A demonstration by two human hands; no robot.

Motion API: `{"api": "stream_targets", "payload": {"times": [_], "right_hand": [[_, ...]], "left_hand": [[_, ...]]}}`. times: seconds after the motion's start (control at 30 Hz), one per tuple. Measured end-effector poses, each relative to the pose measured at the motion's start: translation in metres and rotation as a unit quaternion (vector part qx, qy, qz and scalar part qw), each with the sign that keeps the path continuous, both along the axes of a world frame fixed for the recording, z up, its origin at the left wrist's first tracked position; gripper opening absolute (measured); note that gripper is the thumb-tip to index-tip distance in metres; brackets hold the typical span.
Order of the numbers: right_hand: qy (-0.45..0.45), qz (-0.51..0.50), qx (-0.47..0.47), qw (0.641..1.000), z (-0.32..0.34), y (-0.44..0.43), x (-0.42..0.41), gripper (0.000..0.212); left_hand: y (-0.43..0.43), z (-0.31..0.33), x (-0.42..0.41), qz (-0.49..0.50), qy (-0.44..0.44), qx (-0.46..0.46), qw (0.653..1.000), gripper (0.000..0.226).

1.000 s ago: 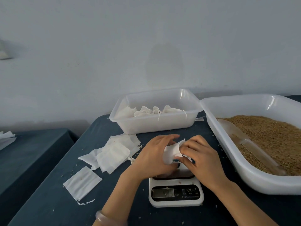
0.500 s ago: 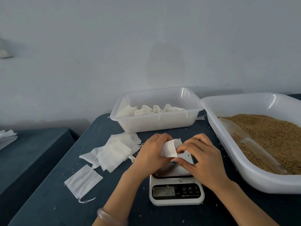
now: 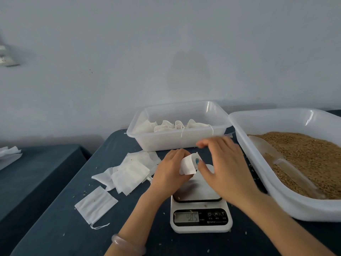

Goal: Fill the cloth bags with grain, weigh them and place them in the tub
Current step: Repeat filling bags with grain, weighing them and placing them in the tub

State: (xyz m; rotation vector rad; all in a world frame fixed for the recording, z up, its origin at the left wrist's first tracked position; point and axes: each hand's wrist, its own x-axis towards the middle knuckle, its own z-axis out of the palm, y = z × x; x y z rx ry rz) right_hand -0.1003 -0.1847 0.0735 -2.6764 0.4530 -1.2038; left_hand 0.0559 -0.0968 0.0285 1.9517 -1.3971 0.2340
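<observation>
My left hand (image 3: 170, 170) grips a small white cloth bag (image 3: 187, 164) over the far edge of the white kitchen scale (image 3: 201, 215). My right hand (image 3: 221, 163) is beside the bag, thumb touching its mouth, the other fingers spread and blurred above it. The scale's display shows digits. Behind stands a clear tub (image 3: 184, 143) holding several filled bags (image 3: 177, 125). A large white tub (image 3: 276, 196) on the right holds brown grain (image 3: 310, 152) with a clear scoop (image 3: 280, 163) lying in it.
A loose pile of empty white bags (image 3: 131, 172) lies left of the scale, with one single bag (image 3: 96, 204) nearer me. Stray grains dot the dark blue tablecloth. A second covered table (image 3: 36, 172) stands at the left. A pale wall is close behind.
Both hands have lifted the bag a little and shifted it away from me. My right hand's fingers have let go of the bag's top and spread; only the thumb stays on it.
</observation>
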Motion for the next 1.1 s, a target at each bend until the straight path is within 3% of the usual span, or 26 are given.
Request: {"api": "stream_targets", "payload": {"times": [0.17, 0.33, 0.4, 0.43, 0.5, 0.63, 0.83, 1.1], "right_hand": [[0.127, -0.12, 0.097, 0.98, 0.057, -0.054, -0.022, 0.061], [0.408, -0.275, 0.184, 0.851, 0.064, -0.127, -0.048, 0.062], [0.461, -0.28, 0.165, 0.826, 0.048, -0.14, -0.05, 0.034], [0.468, -0.287, 0.152, 0.822, 0.042, -0.142, -0.051, 0.021], [0.477, -0.301, 0.151, 0.812, 0.03, -0.146, -0.05, 0.031], [0.465, -0.319, 0.141, 0.814, 0.02, -0.153, -0.053, 0.026], [0.477, -0.326, 0.164, 0.8, 0.02, -0.155, -0.064, 0.04], [0.428, -0.287, 0.249, 0.82, 0.015, -0.156, -0.061, 0.06]], "left_hand": [[-0.001, -0.002, 0.003, 0.024, 0.003, -0.007, 1.0, 0.031], [-0.001, -0.002, 0.004, 0.027, 0.001, -0.02, 0.999, 0.031], [-0.001, -0.003, 0.004, 0.026, -0.003, -0.016, 1.0, 0.034], [-0.001, -0.003, 0.004, 0.025, -0.005, -0.016, 1.0, 0.035], [-0.001, -0.004, 0.004, 0.025, -0.005, -0.02, 0.999, 0.034], [-0.002, -0.006, 0.005, 0.03, -0.006, -0.016, 0.999, 0.034], [-0.002, -0.007, 0.006, 0.029, -0.014, -0.003, 0.999, 0.037], [-0.001, -0.008, 0.005, 0.025, -0.014, 0.012, 1.0, 0.039]]}}
